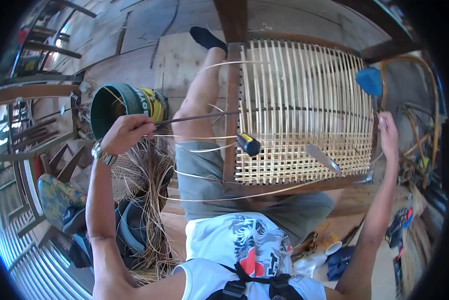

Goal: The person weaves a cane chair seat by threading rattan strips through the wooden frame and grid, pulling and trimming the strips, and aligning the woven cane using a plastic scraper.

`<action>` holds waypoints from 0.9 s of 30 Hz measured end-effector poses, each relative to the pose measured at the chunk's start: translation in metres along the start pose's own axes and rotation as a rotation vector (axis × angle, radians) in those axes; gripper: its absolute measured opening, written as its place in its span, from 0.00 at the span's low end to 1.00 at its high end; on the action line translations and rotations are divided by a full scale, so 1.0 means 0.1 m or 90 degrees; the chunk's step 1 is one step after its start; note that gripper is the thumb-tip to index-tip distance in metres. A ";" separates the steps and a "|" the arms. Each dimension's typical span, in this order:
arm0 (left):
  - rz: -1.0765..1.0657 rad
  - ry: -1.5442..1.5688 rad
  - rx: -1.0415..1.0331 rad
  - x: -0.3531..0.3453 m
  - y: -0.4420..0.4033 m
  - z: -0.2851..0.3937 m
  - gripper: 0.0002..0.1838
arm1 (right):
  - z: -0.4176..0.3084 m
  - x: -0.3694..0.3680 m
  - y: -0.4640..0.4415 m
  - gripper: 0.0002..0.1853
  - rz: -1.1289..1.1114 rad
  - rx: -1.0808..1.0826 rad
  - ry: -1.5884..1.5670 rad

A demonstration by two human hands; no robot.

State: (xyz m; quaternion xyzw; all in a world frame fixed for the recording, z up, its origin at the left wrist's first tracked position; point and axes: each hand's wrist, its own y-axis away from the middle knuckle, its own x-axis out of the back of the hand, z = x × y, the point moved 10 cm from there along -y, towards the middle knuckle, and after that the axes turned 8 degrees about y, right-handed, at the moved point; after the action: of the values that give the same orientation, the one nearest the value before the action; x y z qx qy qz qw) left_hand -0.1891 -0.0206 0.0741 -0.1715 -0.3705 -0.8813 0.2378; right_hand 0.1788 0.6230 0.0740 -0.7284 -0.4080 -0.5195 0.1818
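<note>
One wooden frame [233,90] lies in front of you, carrying one cane panel [289,167], closely woven in its near part and with open parallel strands beyond. Left of the frame is one large bundle of loose cane strips [152,187], too many to count, and, farther forward, one green bucket [129,102] on its side. Your two arms reach forward on either side of the frame. Your left hand [129,132], back upward and wrist wearing one watch, pinches one dark rod [197,118] between thumb and fingers; the rod runs across the frame through the strands. Your right hand [387,125] is raised at the frame's right rail, fingers pointing forward; you cannot tell whether it grips the rod's end. One blue object [369,81] sits at the frame's far right corner. On the panel lie one metal blade [323,159] and one black-and-yellow handle [248,144].
</note>
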 end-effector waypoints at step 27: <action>0.625 -0.675 -0.007 2.45 1.10 -0.99 0.21 | 0.87 0.04 0.23 0.12 0.005 -0.194 -0.210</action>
State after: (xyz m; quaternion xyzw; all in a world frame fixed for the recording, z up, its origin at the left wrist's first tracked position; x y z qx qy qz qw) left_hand -0.3444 -0.2319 0.1883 -0.7238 -0.3118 -0.4731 0.3938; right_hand 0.2506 0.6708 0.0464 -0.8239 -0.3464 -0.4485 0.0026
